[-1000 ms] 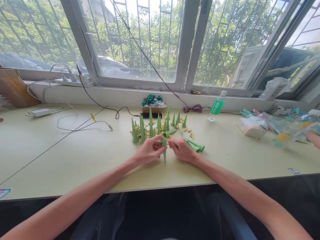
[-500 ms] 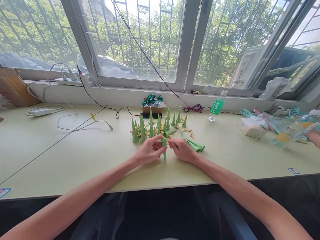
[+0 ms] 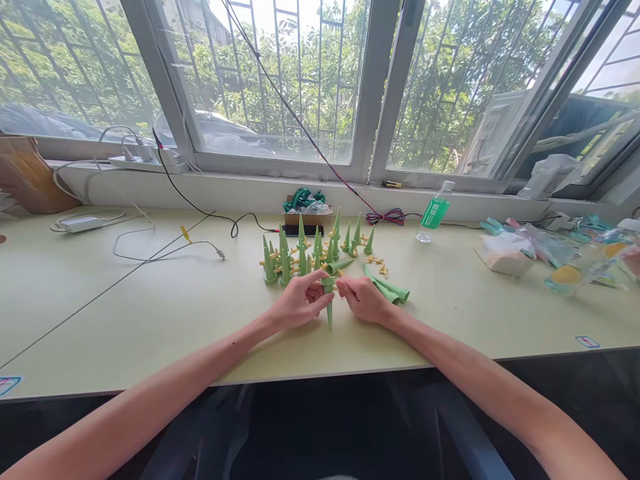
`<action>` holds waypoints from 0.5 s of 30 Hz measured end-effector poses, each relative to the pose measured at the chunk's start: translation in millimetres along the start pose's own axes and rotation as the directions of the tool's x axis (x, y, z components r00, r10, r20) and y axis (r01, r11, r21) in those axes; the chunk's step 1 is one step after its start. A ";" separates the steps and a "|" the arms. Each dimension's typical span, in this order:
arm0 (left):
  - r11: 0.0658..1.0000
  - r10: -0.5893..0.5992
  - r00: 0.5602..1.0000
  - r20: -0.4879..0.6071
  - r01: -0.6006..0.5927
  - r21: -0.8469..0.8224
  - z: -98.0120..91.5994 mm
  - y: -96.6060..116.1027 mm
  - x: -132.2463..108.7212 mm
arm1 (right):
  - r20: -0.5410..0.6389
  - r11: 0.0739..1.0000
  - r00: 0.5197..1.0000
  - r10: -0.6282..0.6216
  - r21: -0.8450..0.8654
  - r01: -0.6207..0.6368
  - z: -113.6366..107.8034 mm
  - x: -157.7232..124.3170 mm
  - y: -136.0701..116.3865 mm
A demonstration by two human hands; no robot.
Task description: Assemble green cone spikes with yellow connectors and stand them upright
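Note:
Between the fingers of my left hand (image 3: 300, 299) is a green plastic watering spike (image 3: 329, 313), held point down with its wide collar up. My right hand (image 3: 364, 297) is closed beside the collar, pinching a small yellow valve (image 3: 342, 273) that my fingers partly cover. Whether this valve is seated in the spike I cannot tell. Just beyond my hands stand several green spikes (image 3: 270, 267), points up, many with yellow valves at the side. More spikes (image 3: 395, 292) lie to the right of my right hand, near a few loose yellow valves (image 3: 383, 271).
A dark phone (image 3: 300, 231) lies behind the spikes, before a small box (image 3: 307, 218) of plastic wrap. A bottle (image 3: 434, 215) stands back right. A white cable (image 3: 165, 257) crosses the left side; tissues (image 3: 505, 255) and plastic bags (image 3: 545, 247) lie at the right.
Another person's hand at the far right edge has gone out of view. My own hands and the spike have barely moved.

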State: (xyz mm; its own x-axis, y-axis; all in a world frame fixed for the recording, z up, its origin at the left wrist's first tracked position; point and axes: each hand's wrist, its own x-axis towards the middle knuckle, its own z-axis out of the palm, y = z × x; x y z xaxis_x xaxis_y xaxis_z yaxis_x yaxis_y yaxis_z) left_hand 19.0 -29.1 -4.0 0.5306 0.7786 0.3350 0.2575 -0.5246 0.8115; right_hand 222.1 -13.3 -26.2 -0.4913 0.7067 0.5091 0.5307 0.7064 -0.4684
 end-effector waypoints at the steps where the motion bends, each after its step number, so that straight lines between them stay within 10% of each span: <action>1: 1.000 0.002 1.000 0.000 -0.002 0.001 0.0 -0.1 -0.1 | 0.001 1.000 1.000 0.000 0.000 0.000 0.1 0.0 0.0; 15: 1.000 0.017 1.000 -0.011 -0.017 0.025 0.7 2.9 0.1 | -0.001 1.000 1.000 -0.002 0.014 0.002 0.1 -0.1 0.4</action>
State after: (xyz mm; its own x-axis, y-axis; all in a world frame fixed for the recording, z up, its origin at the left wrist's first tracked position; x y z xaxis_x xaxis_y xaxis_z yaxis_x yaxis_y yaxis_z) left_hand 20.4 -30.7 -1.9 0.5258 0.7733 0.3542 0.2688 -0.5462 0.7934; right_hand 222.3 -13.1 -26.5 -0.4912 0.7054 0.5110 0.5199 0.7081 -0.4778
